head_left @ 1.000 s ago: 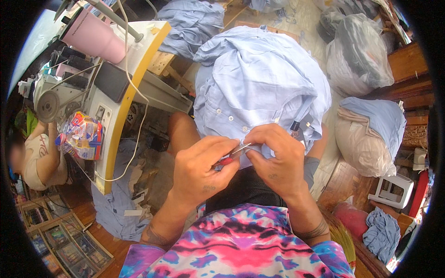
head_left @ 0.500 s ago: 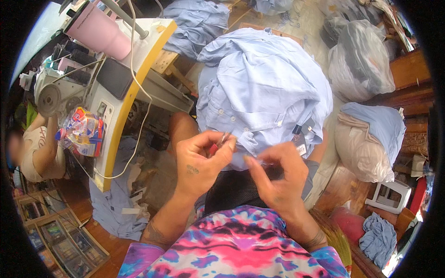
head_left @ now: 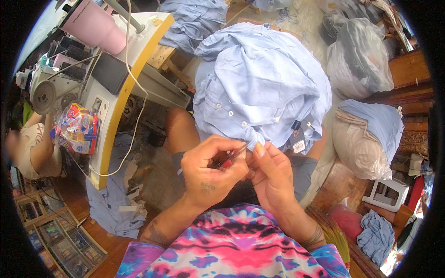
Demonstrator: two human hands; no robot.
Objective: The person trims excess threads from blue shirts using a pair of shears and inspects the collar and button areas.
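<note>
A light blue buttoned shirt [head_left: 264,78] lies bunched over my lap, with white buttons down its front. My left hand [head_left: 211,171] is closed around small red-handled thread snips [head_left: 227,162], their metal tips pointing up at the cloth. Close beside it, my right hand [head_left: 273,173] pinches a small fold of the shirt between thumb and fingers, near the snips' tips. The fingertips of both hands almost meet. A dark hang tag [head_left: 298,140] with a white label hangs from the shirt, just past my right hand.
At left stands a yellow-edged table [head_left: 147,51] with a pink tumbler [head_left: 99,28], a phone [head_left: 111,73] and a white cable. Another person [head_left: 39,148] sits beyond it. Stuffed plastic bags [head_left: 359,60] and a white stool [head_left: 387,195] stand at right. More blue garments [head_left: 113,204] lie on the floor.
My right hand has moved left and now pinches the cloth next to my left hand. The snips' tips have come up to the shirt's edge. The view has shifted slightly.
</note>
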